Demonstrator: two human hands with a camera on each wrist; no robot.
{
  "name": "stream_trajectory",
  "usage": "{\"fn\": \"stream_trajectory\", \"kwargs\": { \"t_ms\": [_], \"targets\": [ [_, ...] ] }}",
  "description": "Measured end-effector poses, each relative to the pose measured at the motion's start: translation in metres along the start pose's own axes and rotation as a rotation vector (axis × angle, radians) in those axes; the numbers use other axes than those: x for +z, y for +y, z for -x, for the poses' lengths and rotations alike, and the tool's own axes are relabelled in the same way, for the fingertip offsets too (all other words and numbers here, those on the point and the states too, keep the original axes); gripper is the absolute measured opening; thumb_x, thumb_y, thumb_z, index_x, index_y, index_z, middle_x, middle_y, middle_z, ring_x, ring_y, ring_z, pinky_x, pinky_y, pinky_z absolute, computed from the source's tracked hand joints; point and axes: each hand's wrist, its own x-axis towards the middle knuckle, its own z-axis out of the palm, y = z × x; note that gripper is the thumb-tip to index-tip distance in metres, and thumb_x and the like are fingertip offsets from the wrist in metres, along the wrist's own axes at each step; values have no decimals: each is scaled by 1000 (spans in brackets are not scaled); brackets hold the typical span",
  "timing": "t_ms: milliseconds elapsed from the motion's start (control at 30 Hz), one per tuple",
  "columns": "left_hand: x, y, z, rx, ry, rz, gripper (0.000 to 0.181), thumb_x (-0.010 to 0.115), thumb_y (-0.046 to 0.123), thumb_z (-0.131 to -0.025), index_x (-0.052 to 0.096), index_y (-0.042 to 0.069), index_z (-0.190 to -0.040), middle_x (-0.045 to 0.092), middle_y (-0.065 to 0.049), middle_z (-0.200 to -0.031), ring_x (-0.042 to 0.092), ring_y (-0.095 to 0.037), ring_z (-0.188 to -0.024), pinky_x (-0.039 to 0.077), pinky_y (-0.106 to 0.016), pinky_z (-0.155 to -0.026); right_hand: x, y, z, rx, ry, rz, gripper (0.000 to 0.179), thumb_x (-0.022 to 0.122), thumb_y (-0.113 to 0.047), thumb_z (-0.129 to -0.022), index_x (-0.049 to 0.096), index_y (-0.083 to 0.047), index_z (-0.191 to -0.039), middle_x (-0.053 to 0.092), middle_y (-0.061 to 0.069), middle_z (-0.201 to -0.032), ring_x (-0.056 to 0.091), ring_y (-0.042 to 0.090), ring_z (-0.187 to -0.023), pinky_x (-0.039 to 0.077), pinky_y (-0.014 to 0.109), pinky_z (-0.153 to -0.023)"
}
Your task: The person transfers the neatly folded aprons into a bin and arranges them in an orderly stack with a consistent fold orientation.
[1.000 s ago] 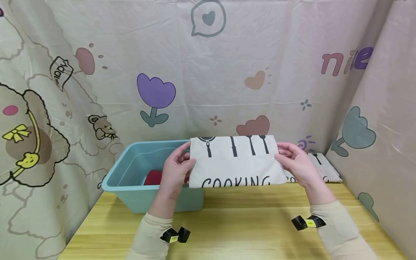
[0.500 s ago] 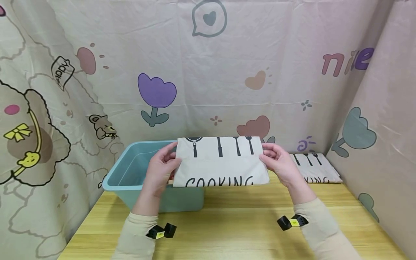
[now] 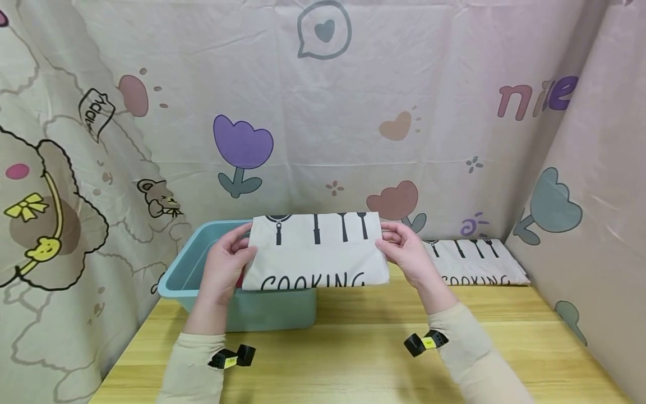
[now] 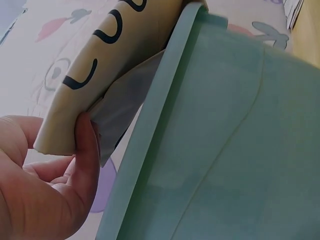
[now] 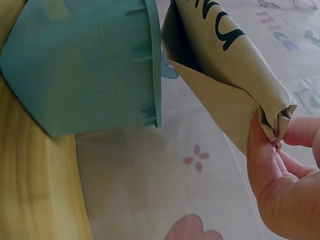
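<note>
Both hands hold up a folded white cloth [image 3: 315, 252] printed with dark utensils and the word COOKING. My left hand [image 3: 224, 261] pinches its left edge, thumb in front and fingers behind. At the opposite edge my right hand [image 3: 406, 252] grips it the same way. In the head view the cloth overlaps the front of a blue-green plastic bin [image 3: 272, 314]. Looking from the left wrist, the cloth's folded end [image 4: 60, 135] sits between thumb and fingers beside the bin's rim [image 4: 150, 130]. The right wrist view shows the fold layers [image 5: 280, 120] pinched at the corner.
A similar folded printed cloth [image 3: 474, 261] lies on the wooden table [image 3: 353, 359] at the back right. Something red [image 3: 239, 279] shows inside the bin, mostly hidden. Patterned curtains [image 3: 323, 112] hang behind and at both sides.
Both hands have moved left together, carrying the held cloth farther over the bin. More of the cloth lying at the right has come into sight.
</note>
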Motion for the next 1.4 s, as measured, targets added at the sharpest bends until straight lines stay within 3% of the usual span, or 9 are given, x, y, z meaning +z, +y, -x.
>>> {"fn": "stream_trajectory", "kwargs": {
  "t_ms": [233, 733, 1000, 1167, 1400],
  "targets": [
    [-16, -3, -5, -5, 66, -52, 49, 63, 1, -93, 57, 11, -140, 60, -12, -111, 54, -14, -95, 49, -16, -74, 21, 2, -6, 1, -2, 5, 44, 58, 6, -93, 45, 12, -134, 63, 4, -98, 61, 7, -79, 54, 21, -70],
    [-50, -10, -17, -9, 125, -154, 49, 65, 4, -93, 56, 8, -141, 59, 0, -103, 51, -4, -92, 46, -11, -73, 65, 2, -21, 38, -7, -65, 43, 59, 8, -92, 47, 9, -133, 64, 17, -106, 63, 11, -82, 55, 26, -72],
    [-67, -14, -25, 1, 137, -180, 51, 64, 1, -92, 54, 4, -142, 57, 14, -92, 50, -2, -90, 45, -11, -72, 83, 7, -31, 22, -41, -46, 41, 59, 7, -92, 49, 10, -132, 63, 23, -109, 64, 16, -85, 56, 29, -73],
    [-75, -15, -31, -19, 158, -224, 51, 64, 0, -92, 54, 5, -141, 55, 9, -95, 48, -3, -90, 44, -10, -71, 94, 7, -37, 34, -37, -29, 40, 60, 7, -92, 50, 9, -130, 63, 24, -110, 64, 19, -88, 57, 33, -76],
    [-83, -17, -40, -66, 147, -303, 50, 62, 2, -94, 53, 9, -143, 54, -6, -111, 46, -9, -94, 42, -11, -71, 106, 7, -44, 45, -19, 43, 39, 62, 4, -92, 52, 8, -129, 64, 22, -107, 64, 23, -89, 57, 36, -77]
  ]
}}
